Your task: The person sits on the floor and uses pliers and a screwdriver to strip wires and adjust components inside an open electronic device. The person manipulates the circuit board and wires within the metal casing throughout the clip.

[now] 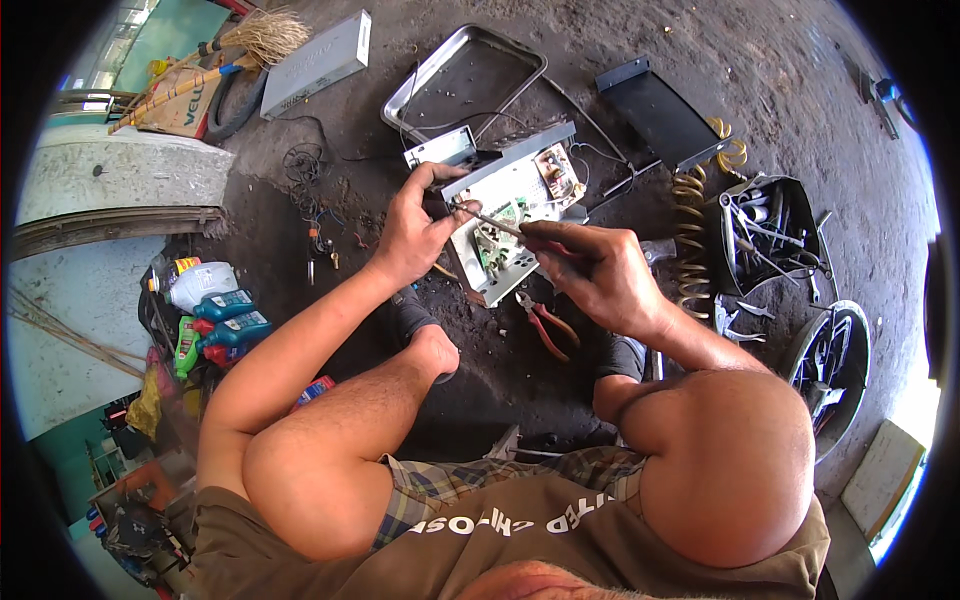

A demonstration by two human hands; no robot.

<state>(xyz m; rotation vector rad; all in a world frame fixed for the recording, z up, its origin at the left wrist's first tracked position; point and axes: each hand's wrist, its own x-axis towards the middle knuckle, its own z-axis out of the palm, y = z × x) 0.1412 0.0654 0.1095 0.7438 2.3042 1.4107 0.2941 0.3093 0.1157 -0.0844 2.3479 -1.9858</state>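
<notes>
An opened electronic device's metal casing (520, 180) lies between my feet, with a green circuit board (493, 248) inside and a smaller board (558, 172) at its far right. My left hand (412, 228) is closed around the casing's left edge, thumb and fingers on either side of a dark panel. In my right hand (605, 278) is a screwdriver (498, 225); its red handle is mostly hidden by the fingers. The thin shaft points left, its tip by my left thumb. Red-handled cutting pliers (546, 326) lie on the ground just below the casing.
A metal tubular frame (463, 42) and a black cover (655, 110) lie beyond the casing. At right are a coiled yellow hose (690, 240), an open tool container (770, 225) and a round bin (840, 370). Several bottles (225, 315) stand left; a grey box (318, 65) lies far left.
</notes>
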